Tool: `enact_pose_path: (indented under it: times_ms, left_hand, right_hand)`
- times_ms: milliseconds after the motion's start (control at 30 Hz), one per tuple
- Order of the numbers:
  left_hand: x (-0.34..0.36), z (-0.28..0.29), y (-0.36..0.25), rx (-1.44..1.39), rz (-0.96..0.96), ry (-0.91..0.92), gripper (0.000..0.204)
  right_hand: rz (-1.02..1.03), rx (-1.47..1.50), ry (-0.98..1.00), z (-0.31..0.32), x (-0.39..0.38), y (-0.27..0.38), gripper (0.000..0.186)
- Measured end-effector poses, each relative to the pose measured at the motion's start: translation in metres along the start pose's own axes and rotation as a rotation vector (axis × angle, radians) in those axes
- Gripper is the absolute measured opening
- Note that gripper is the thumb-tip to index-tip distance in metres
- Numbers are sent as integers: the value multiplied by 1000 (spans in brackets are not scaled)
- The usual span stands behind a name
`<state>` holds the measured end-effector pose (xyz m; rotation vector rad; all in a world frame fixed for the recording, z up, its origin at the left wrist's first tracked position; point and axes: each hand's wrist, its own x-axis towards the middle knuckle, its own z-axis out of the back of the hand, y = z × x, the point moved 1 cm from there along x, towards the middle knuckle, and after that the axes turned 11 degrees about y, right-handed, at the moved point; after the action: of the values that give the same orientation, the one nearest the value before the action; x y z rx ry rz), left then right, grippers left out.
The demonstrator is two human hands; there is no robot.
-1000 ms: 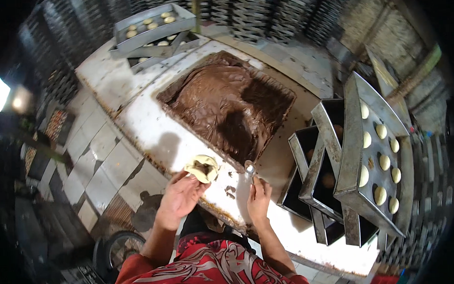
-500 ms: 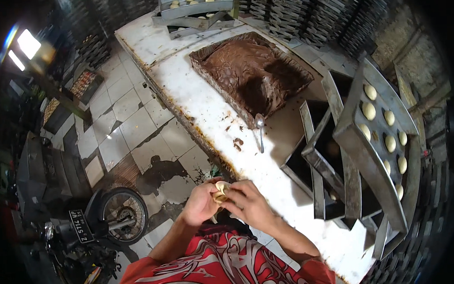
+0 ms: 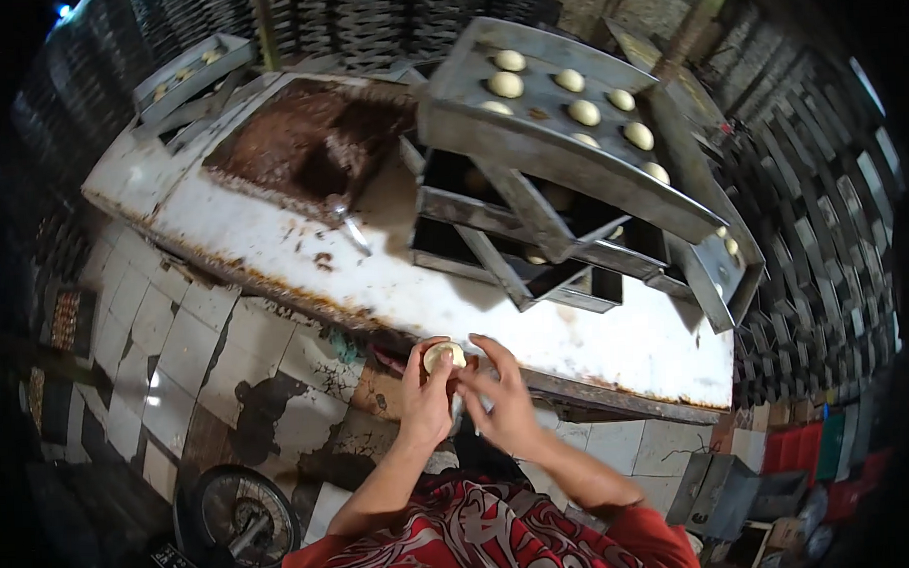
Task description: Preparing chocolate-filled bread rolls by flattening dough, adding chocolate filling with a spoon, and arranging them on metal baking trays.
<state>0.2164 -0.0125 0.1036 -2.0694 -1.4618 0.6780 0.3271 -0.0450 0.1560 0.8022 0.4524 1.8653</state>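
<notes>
My left hand [image 3: 426,397] is closed around a small pale round of dough [image 3: 444,357], holding it up in front of my shirt at the table's near edge. The thumb lies against the dough's face. Just to its right is my right hand [image 3: 501,398], with its fingers apart and nothing seen in them. Whether its lower fingertips touch the left hand or the dough, I cannot tell.
On the white table [image 3: 637,348] lies a slab of brown chocolate-like filling [image 3: 279,135], with a metal spoon [image 3: 355,232] beside it. Stacked metal trays [image 3: 540,146] stand right, the top one bearing several dough balls [image 3: 584,111]. A motorcycle wheel [image 3: 247,517] is lower left.
The view has swung to the right, bringing the stacked trays to the middle. My right hand has come off the dough and its fingers have spread; the left hand still holds the dough.
</notes>
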Motion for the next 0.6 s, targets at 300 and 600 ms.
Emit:
enact_pose_path:
  times_ms: [300,600]
  left_hand:
    - [86,-158,197,1033,-339,724,28]
    - [73,-141,193,1162,-179,522,50]
  right_hand:
    - [-661,-161,-467,138,-184,-225,17]
    - [-134,-65,-119,153,-132,-266,9]
